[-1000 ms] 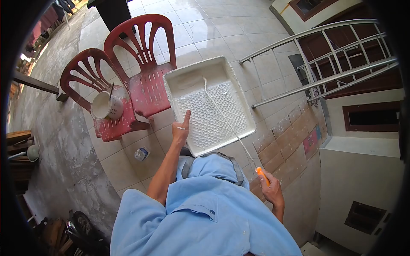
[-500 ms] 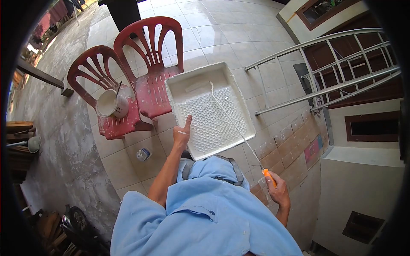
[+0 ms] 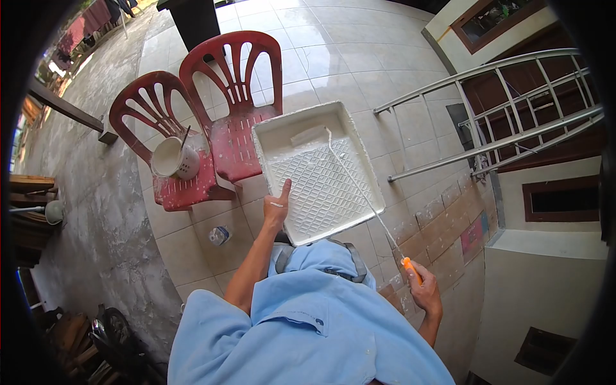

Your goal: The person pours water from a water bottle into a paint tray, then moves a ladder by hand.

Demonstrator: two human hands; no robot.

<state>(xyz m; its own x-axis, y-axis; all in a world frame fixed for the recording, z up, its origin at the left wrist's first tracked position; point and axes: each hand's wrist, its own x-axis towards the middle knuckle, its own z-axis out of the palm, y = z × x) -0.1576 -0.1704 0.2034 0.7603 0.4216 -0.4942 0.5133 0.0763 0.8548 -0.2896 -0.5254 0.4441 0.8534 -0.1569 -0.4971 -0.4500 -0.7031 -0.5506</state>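
Observation:
My left hand [image 3: 277,208] grips the left side of a large white paint tray [image 3: 311,208], its thumb laid over the rim. White paint coats the tray's raised diamond-pattern slope and its deeper far end. In my right hand [image 3: 426,294] is the orange handle [image 3: 411,269] of a paint roller, with fingers wrapped round it. The roller's thin, paint-covered rod runs across the tray's right edge. Its white roller head [image 3: 309,136] lies in the deep end, against the paint there.
Two paint-spotted red plastic chairs [image 3: 240,138] stand ahead on the left, one bearing a white bucket [image 3: 170,158] with a stick in it. A clear plastic bottle [image 3: 219,235] is on the tiled floor. To the right, a metal ladder [image 3: 462,154] extends toward the doorway.
The view has shifted slightly, so surroundings sit a little further right and lower. The roller head shows more plainly in the tray's deep end. Both hands keep their holds.

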